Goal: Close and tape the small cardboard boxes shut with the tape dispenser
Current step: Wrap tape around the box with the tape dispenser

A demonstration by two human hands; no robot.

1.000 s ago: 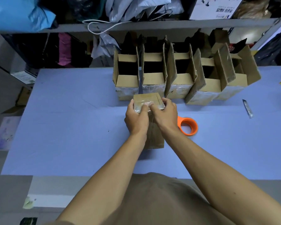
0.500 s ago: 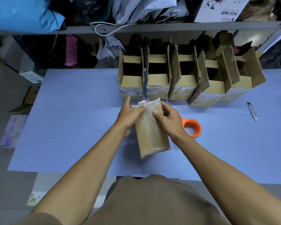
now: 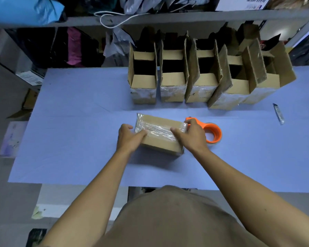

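Half a second ago the box (image 3: 159,133) stood tilted with one end pointing far; now it lies flat on the worktop (image 3: 78,139), its long axis running left to right, between the two hands. The left hand (image 3: 129,138) holds the left end, thumb laid on top. The right hand (image 3: 190,135) holds the right end, its thumb also on the top face. Clear, wrinkled tape shines along the top seam; the cardboard is brown and matt. An orange dispenser (image 3: 210,131) lies just right of the right hand, so this hand is nearer for taking it. Five open boxes (image 3: 200,77) wait in a row on the far side.
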